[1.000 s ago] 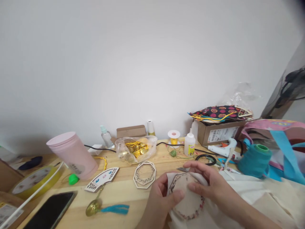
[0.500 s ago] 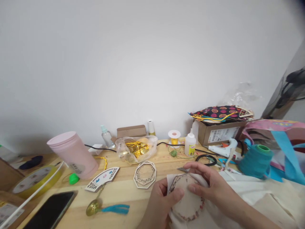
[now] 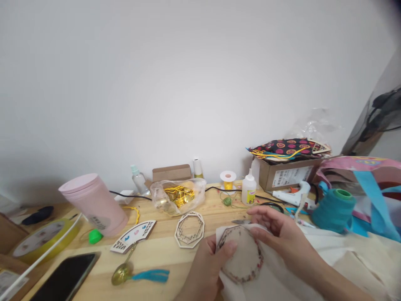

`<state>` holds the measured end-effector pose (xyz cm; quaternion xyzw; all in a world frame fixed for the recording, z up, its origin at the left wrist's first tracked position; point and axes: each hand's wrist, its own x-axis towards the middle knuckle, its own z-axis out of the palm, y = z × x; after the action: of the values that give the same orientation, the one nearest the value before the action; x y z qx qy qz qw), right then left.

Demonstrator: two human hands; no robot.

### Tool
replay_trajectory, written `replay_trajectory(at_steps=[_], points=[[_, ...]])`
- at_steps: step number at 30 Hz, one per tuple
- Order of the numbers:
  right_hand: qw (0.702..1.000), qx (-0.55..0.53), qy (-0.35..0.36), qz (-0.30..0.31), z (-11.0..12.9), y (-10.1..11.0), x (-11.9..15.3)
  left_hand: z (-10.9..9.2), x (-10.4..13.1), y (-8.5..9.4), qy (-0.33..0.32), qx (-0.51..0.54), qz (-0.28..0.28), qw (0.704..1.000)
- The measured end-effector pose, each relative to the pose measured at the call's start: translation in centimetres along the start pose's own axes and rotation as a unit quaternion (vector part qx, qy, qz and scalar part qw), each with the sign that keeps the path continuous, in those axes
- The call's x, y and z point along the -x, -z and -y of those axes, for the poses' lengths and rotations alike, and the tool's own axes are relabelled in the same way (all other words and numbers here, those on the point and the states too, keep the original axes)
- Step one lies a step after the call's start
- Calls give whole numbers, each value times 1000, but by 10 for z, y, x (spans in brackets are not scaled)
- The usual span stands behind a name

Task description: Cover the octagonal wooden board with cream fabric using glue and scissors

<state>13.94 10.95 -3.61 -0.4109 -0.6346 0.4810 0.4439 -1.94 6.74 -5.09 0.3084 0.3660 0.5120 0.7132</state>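
Off-white embroidered fabric (image 3: 242, 255) lies over an octagonal frame, whose dark outline and reddish pattern show in a ring. At its left side my left hand (image 3: 213, 259) is closed on it, thumb on the front and fingers behind. My right hand (image 3: 278, 234) pinches the fabric at the upper right edge, thumb and fingers together. Beyond the fabric's top edge rests the blade of a pair of scissors (image 3: 241, 222), with its black handle (image 3: 275, 206) partly hidden by my right hand. Left of the fabric lies an empty wooden octagonal lattice frame (image 3: 189, 230).
On the left stand a pink tumbler (image 3: 95, 207), yellow tape (image 3: 44, 238) and a phone (image 3: 67, 276). A brass bell (image 3: 121, 274) with a blue tassel lies near a fan-shaped piece (image 3: 134, 236). Behind are a glue bottle (image 3: 249, 190), glue gun (image 3: 296, 196) and teal thread cone (image 3: 333, 211).
My right thumb has moved from the front of the fabric up to its upper right edge. More of the embroidered ring shows. The view has shifted slightly.
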Motion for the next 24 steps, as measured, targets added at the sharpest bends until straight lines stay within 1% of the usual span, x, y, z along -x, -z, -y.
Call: replay_trajectory(at_steps=[6,16,21,24], points=[[1000,-19,-8,-1,-2,-2,-1,3,0,1,-34,49,12,998],[999,-2,3,-44,-1,-1,0,7,-2,1,-8,71,45,996],[999,3,4,-46,-1,0,-1,7,-1,3,-1,65,45,997],[999,7,9,-39,-2,0,0,6,-2,1,-8,67,40,997]])
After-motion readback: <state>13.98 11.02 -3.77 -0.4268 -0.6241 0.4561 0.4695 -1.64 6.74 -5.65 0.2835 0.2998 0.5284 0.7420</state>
